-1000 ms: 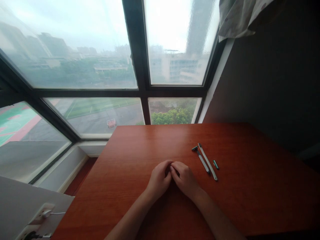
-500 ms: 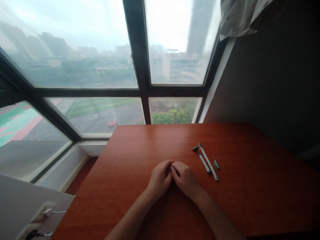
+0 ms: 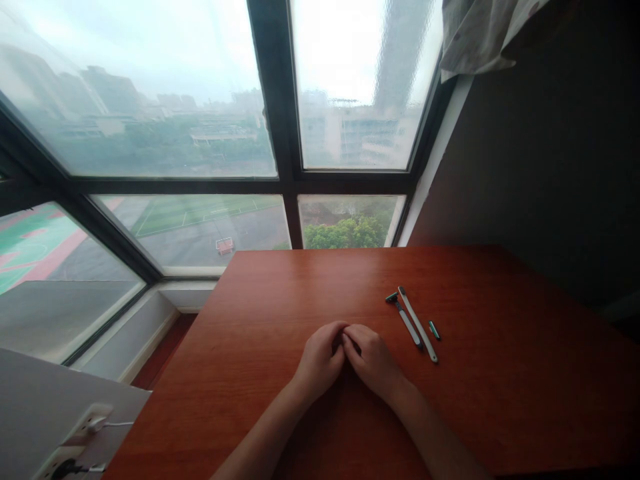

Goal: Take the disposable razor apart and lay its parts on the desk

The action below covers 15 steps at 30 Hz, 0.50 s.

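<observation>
My left hand (image 3: 321, 353) and my right hand (image 3: 371, 357) rest together on the reddish-brown wooden table (image 3: 240, 347), their fingertips meeting. Fingers on both are curled in, and no object shows in either one; the inner sides are partly hidden. To the right of my right hand lies a razor (image 3: 409, 325) with a grey handle, its head pointing away from me. Close beside it is a light grey toothbrush (image 3: 419, 325), roughly parallel. A small green and dark razor cartridge (image 3: 434, 330) sits apart, right of the toothbrush.
Beyond the table's far edge stands a dark-framed window (image 3: 290, 185). A pale curtain (image 3: 475, 40) hangs at the upper right, before a dark wall (image 3: 525, 160). At lower left, a wall socket (image 3: 90, 423) has plugs and cords in it.
</observation>
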Each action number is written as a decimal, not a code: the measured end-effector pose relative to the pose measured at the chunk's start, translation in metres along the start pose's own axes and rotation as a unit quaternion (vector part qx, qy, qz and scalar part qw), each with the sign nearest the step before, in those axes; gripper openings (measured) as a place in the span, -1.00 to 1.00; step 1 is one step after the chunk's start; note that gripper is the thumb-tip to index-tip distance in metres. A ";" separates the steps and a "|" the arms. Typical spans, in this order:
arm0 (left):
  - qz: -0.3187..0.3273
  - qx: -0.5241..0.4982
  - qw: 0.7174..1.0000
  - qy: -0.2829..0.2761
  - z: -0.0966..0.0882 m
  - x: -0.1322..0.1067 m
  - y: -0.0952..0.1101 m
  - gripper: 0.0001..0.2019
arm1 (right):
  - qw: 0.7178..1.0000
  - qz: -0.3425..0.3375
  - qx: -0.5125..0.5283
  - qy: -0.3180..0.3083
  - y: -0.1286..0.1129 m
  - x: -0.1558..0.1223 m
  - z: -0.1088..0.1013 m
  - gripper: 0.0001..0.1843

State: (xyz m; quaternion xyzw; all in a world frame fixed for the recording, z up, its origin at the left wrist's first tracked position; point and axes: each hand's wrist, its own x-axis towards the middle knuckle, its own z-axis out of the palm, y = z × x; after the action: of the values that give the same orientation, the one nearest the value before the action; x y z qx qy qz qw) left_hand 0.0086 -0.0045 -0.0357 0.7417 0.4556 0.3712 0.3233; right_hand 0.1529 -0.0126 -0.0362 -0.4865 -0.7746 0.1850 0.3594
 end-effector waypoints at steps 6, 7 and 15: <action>-0.002 -0.001 1.000 0.001 0.000 0.000 0.001 -0.66 | 1.000 0.003 -0.001 0.000 0.000 0.000 0.001 -0.79; -0.002 -0.002 1.000 0.001 0.000 0.000 0.002 -0.66 | 1.000 0.003 0.000 0.000 0.000 0.000 0.000 -0.79; -0.004 -0.008 1.000 -0.006 -0.001 0.000 0.001 -0.66 | 1.000 -0.002 0.004 0.001 -0.001 0.000 -0.001 -0.78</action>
State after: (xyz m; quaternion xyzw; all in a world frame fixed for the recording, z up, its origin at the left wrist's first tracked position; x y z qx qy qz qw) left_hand 0.0083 -0.0048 -0.0343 0.7393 0.4541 0.3692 0.3331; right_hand 0.1532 -0.0129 -0.0348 -0.4840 -0.7741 0.1869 0.3627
